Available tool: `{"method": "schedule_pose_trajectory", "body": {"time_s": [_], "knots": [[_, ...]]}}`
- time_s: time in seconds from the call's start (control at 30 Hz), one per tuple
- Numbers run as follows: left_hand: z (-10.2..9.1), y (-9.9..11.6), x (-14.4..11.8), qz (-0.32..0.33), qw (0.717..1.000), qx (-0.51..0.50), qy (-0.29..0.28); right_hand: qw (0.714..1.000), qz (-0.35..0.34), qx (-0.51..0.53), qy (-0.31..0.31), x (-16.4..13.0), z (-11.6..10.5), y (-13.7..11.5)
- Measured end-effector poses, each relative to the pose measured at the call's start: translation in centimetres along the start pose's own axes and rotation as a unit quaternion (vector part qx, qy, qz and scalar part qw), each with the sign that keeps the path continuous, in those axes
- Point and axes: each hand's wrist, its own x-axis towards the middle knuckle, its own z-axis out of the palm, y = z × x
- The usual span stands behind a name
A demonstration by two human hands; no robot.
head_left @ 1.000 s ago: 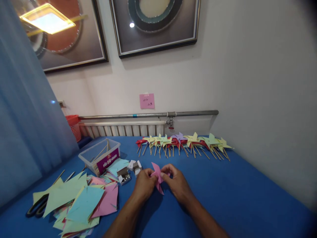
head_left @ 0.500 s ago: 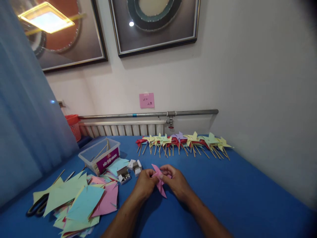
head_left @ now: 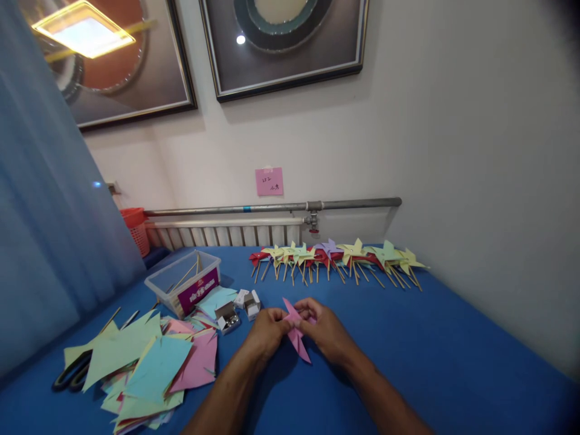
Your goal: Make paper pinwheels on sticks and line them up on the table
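Your left hand (head_left: pixel 267 332) and right hand (head_left: pixel 324 329) both pinch the pink paper (head_left: pixel 296 335) between them, its longest point aimed toward you.

We're looking at a room in a home serving as a craft corner: framed pictures (head_left: pixel 281 48) are hanging on the wall, a radiator (head_left: pixel 226 235) is running under a pipe (head_left: pixel 272 208), and finished pinwheels (head_left: pixel 335 257) are lining a blue table (head_left: pixel 453 338).
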Motion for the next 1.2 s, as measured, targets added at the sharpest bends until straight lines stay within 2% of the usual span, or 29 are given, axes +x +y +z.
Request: {"method": "schedule_pose_trajectory", "body": {"time_s": [0.13,0.6,0.67,0.73,0.83,0.87,0.93,1.03,1.2], "knots": [[0.0,-0.2,0.2,-0.004,1.0,-0.004,-0.002,1.0,-0.007,-0.018,0.02,0.0,0.2,0.3],[0.0,0.0,-0.2,0.002,1.0,0.017,-0.006,0.998,-0.004,-0.05,0.03,0.1,0.3,0.3],[0.0,-0.1,-0.1,-0.002,1.0,0.016,0.004,0.997,-0.016,-0.053,0.053,0.3,0.2,0.5],[-0.1,-0.1,0.1,-0.007,1.0,0.007,0.025,0.994,-0.026,-0.032,0.102,0.6,0.1,0.7],[-0.1,0.0,0.3,-0.003,0.998,-0.032,0.048,0.987,-0.002,0.056,0.154,0.9,0.4,1.5],[-0.1,0.1,0.3,0.003,0.997,-0.047,0.053,0.985,0.015,0.09,0.149,1.0,0.7,1.9],[-0.1,0.2,0.4,0.01,0.995,-0.07,0.064,0.982,0.044,0.151,0.102,1.1,1.3,2.5],[0.1,0.4,0.2,0.009,0.994,-0.088,0.068,0.982,0.041,0.176,0.057,1.0,2.4,3.2],[0.4,0.7,-0.1,0.01,0.993,-0.095,0.062,0.985,0.047,0.134,0.094,1.0,3.1,3.3]]}}
